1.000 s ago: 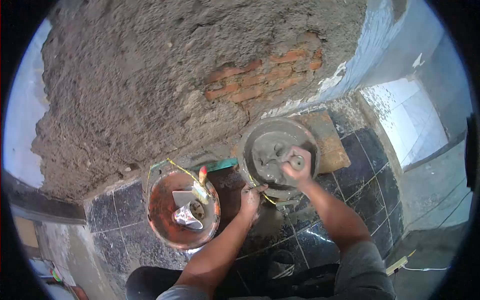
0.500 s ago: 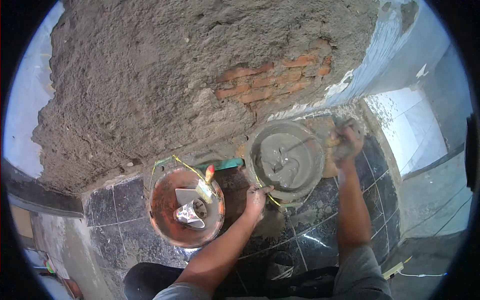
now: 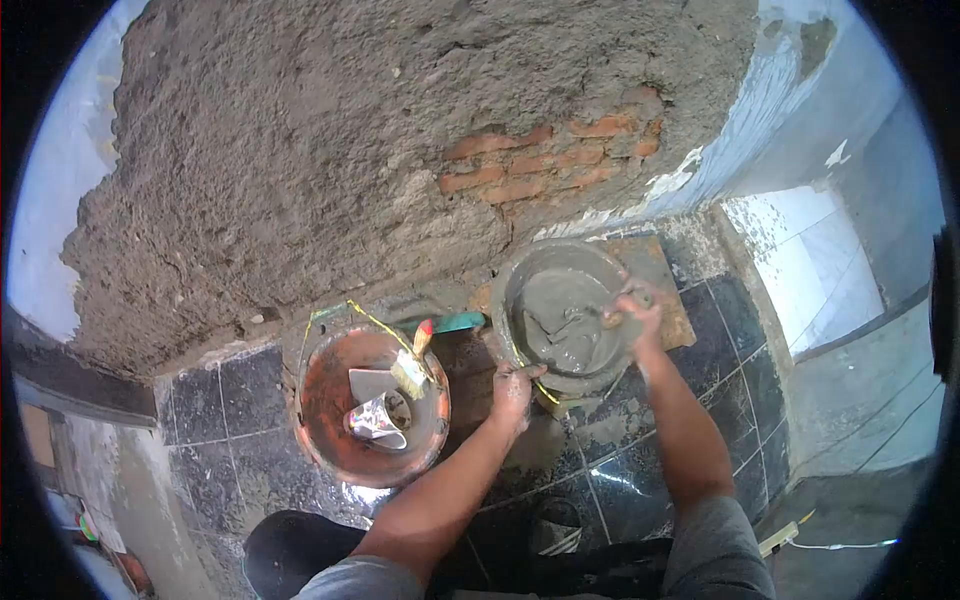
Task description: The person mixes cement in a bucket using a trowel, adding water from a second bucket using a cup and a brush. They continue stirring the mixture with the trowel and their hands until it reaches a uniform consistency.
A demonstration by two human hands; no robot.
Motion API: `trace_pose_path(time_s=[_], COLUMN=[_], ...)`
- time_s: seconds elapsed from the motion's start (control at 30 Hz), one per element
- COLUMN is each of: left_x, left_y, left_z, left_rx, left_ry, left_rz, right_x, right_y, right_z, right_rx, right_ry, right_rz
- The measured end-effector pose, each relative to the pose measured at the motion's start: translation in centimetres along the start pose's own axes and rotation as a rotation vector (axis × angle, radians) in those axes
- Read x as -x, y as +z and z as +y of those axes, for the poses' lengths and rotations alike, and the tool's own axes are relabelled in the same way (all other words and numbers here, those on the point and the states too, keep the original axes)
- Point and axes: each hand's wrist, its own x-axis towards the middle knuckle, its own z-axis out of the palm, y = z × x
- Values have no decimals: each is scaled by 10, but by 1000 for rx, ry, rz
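A grey bucket [image 3: 507,262] holds wet grey mortar [image 3: 565,305] with swirls on its surface. My left hand [image 3: 514,392] is closed on its near-left rim, beside a yellow cord handle. Over the right side of the bucket, my right hand [image 3: 640,312] is closed around the wooden handle of a trowel [image 3: 610,320]. The trowel's blade is hidden in the mortar. To the left stands an orange bucket [image 3: 312,400] with a white patterned cup [image 3: 375,420] and a pale flat piece inside. A brush [image 3: 412,370] with a red-tipped handle rests against its rim.
Rough plastered wall [image 3: 300,150] rises beyond the buckets, with a patch of bare brick [image 3: 540,165]. A stained board [image 3: 665,290] lies under the grey bucket's right side. A green strip [image 3: 460,321] lies between the buckets. Dark floor tiles [image 3: 260,395] surround them.
My right hand has moved left and nearer, from over the board to over the bucket, bringing the trowel handle with it. The mortar's swirls have changed shape. My left hand stays on the rim.
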Motion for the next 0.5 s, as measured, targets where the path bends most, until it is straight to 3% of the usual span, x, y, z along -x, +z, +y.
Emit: trace_pose_path(time_s=[0.13,0.2,0.27,0.37,0.4,0.47,0.5], left_x=[0,1,4,6,6,4,3], left_y=[1,0,3,4,3,2,0], left_z=[0,3,9,16,15,16,14], left_rx=[-4,-20,-42,-90,-106,-153,-182], left_ry=[66,55,37,8,2,3,4], left_rz=[6,-6,-23,-18,0,20,24], right_x=[-28,-32,-40,-64,-66,-67,-65], right_y=[-23,3,14,8,25,58,67], right_z=[-40,-142,-177,-114,-91,-53,-38], right_rx=[357,259,79,-317,15,-152,-638], right_ry=[-96,-113,-142,-136,-547,-436,113], right_rz=[85,-7,-10,157,237,456,554])
